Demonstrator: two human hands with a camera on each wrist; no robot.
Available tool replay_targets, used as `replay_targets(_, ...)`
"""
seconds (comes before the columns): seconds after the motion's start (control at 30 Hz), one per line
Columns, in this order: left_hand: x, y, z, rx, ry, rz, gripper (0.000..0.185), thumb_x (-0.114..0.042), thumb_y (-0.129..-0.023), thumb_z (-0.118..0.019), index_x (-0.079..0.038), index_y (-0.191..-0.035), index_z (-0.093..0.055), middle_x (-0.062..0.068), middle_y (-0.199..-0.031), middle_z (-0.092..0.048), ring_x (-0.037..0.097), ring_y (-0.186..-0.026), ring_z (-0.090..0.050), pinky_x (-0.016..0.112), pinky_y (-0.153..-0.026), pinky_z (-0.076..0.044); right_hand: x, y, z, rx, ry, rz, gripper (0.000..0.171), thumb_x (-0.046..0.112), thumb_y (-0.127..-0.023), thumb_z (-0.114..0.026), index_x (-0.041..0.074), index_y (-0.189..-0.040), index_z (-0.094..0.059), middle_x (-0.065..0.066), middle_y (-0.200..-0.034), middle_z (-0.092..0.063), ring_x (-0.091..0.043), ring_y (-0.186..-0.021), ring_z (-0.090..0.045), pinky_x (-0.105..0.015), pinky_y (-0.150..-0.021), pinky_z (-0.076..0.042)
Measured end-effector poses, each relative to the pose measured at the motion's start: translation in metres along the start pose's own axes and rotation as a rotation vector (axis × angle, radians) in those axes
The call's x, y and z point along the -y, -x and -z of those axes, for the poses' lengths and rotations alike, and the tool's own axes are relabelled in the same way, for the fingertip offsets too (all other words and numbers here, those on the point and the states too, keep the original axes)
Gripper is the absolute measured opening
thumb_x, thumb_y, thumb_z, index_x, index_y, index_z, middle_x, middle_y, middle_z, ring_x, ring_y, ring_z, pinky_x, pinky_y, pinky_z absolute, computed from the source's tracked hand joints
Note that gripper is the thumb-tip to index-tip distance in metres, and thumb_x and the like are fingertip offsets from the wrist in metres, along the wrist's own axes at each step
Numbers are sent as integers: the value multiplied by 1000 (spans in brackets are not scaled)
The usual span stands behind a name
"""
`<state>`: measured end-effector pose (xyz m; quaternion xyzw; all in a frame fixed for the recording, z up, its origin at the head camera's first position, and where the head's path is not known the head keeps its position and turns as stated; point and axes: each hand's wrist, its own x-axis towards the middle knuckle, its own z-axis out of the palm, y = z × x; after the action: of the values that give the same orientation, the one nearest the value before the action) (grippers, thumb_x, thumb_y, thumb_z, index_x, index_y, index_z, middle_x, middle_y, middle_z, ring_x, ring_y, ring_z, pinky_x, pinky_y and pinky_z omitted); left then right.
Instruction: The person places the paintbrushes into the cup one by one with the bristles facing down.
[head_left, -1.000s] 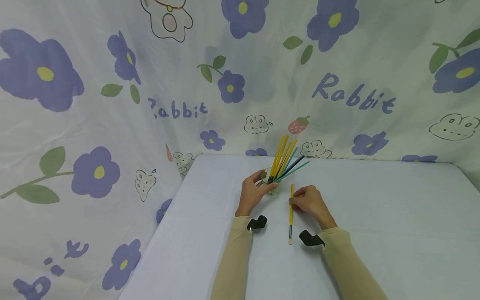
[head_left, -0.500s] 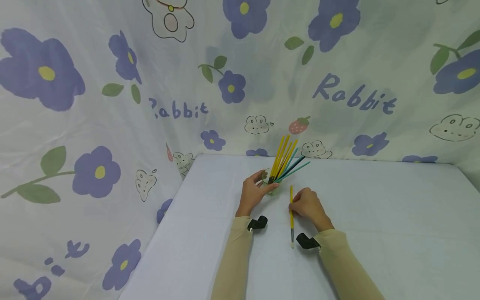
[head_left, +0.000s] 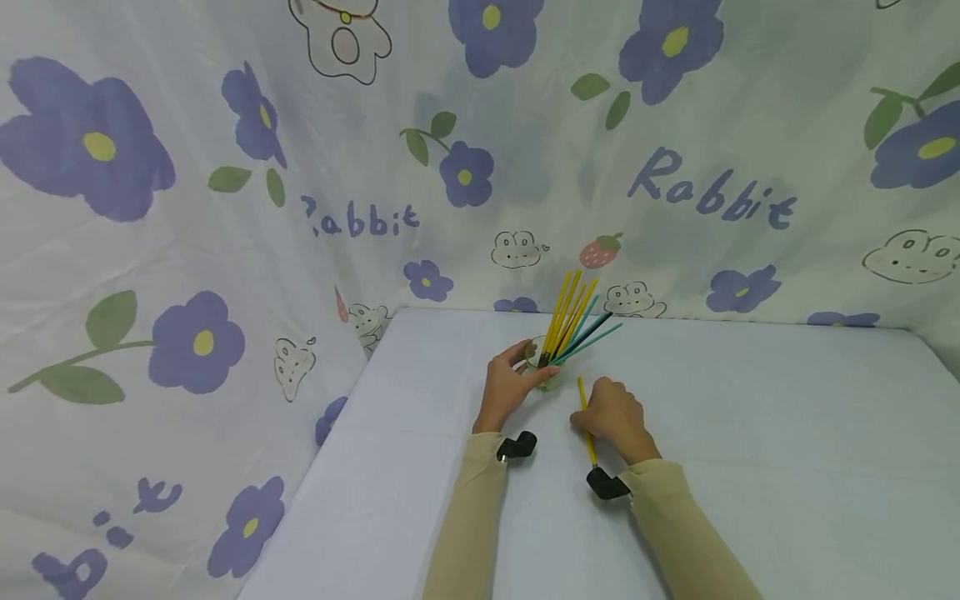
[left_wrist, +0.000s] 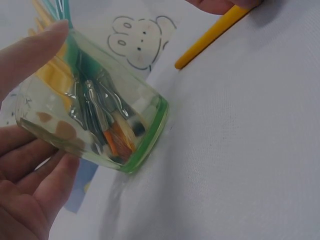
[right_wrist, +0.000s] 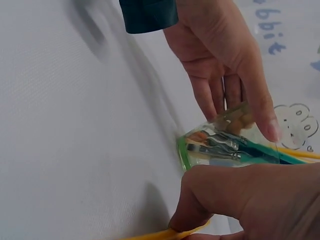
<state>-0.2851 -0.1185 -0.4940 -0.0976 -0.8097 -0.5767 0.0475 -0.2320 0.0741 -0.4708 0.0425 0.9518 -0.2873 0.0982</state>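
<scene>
My left hand (head_left: pixel 504 387) grips a clear glass cup (left_wrist: pixel 150 132) with a green base, thumb on one side and fingers on the other. Several paintbrushes (head_left: pixel 564 321) stand in it, bristles down, with yellow, teal and dark handles fanning out over the rim. Just right of the cup, my right hand (head_left: pixel 613 417) pinches one yellow paintbrush (head_left: pixel 582 393) by its handle. Its handle end points away from me, and its bristle end is hidden behind the black wrist camera. In the left wrist view the yellow handle's rounded tip (left_wrist: pixel 185 61) shows close over the white cloth.
A white cloth (head_left: pixel 787 417) covers the table. Behind it and on the left hangs a white curtain (head_left: pixel 555 183) printed with purple flowers and rabbits. Black cameras sit on both wrists, the left one (head_left: pixel 517 445) over the table.
My right hand has come slightly toward me, turning the yellow paintbrush so its handle end leans left and its bristle end swings right, out of sight. My left hand stays on the cup.
</scene>
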Motion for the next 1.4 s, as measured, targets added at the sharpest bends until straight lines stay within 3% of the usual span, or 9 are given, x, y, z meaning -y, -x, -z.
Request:
replay_targets(0.13,-1,0,-1,0,2,2,81,-42,-81,-89,-7,-147,-58,13,-145,-64,26,-137,-59,43,-112,-54,-2,0,3,13,-41,-4,26,24,-78,-78,4,-78,-61,-7,-70,-60,-21,-60,-58,-28,-49,-43)
replay_targets(0.3,-1,0,-1,1,-2,4,81,-43,-80,-89,-8,-147,-58,12,-145,-64,26,-138,-59,42,-112,-54,-15,-3,7,52,-211,-12,21,22,-84,-77,3,-81,-71,-5,-65,-68,-17,-59,-62,-25,-51,-48)
replay_targets(0.5,-1,0,-1,3,0,7,82,-43,-80,-89,-6,-147,-58,13,-145,-64,27,-137,-59,43,-112,-54,-29,-10,14,76,-428,-8,25,19,-88,-71,-4,-98,-72,-7,-73,-73,-12,-61,-68,-24,-57,-58)
replay_targets(0.7,-2,0,-2,4,2,20,83,-42,-80,-90,-6,-147,-57,13,-145,-64,27,-138,-59,43,-113,-54,-34,-14,26,97,-670,-63,35,15,-90,-68,-8,-116,-66,-9,-86,-74,-12,-69,-70,-26,-65,-65)
replay_targets(1.13,-3,1,-1,7,0,14,81,-40,-81,-89,-7,-147,-57,12,-144,-64,27,-138,-59,43,-113,-54,-40,-14,41,77,-901,-90,46,14,-96,-66,-10,-134,-55,-4,-94,-73,-10,-76,-74,-23,-73,-66)
replay_targets(1.4,-2,2,0,3,-4,10,80,-41,-82,-88,-8,-148,-57,11,-144,-64,27,-137,-59,41,-113,-54,-42,-10,49,78,-1015,-69,48,9,-96,-63,-13,-137,-50,0,-86,-73,-10,-76,-75,-24,-75,-66)
